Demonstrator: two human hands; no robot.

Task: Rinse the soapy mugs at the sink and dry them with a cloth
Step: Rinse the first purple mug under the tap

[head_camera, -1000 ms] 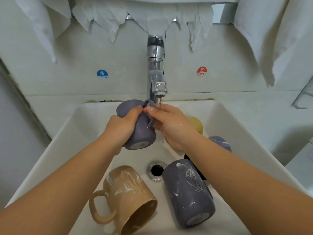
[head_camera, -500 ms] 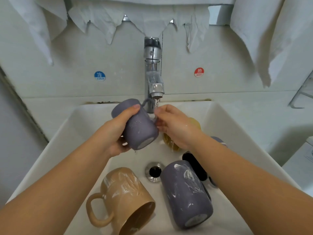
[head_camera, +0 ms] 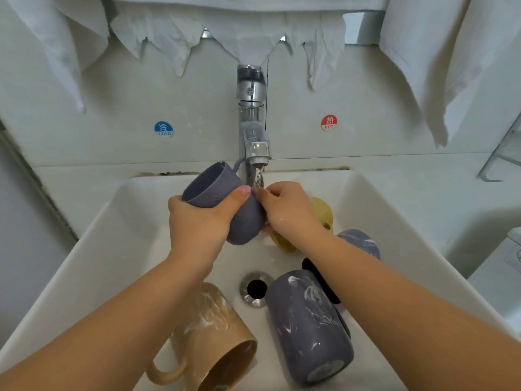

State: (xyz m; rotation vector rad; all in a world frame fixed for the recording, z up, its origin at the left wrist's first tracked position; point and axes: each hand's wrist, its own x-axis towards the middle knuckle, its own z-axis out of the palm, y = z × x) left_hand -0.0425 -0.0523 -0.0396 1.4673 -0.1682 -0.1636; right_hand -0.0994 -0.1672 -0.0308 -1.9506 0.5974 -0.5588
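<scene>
Mugs: five in play, rinse step in hand, none dried. Tan mug [head_camera: 214,342] lay on its side front-left in the sink [head_camera: 93,249], suds on it. Left hand [head_camera: 203,221] was wrapped round the held grey mug [head_camera: 222,201], tilted, mouth pointing left and away, just under the tap [head_camera: 253,131] with water running. Right hand [head_camera: 287,213] was at that mug's right side, fingers curled against it in the stream, likely rubbing suds off; actual grip not clear. Second grey mug [head_camera: 310,325] lay right of the drain [head_camera: 255,289], soapy. Yellow mug [head_camera: 321,213] and another grey one [head_camera: 361,244] sat behind the right arm. Next, I'd judge: rotate the mug to flush inside, then reach for a cloth [head_camera: 439,60] hanging above.
</scene>
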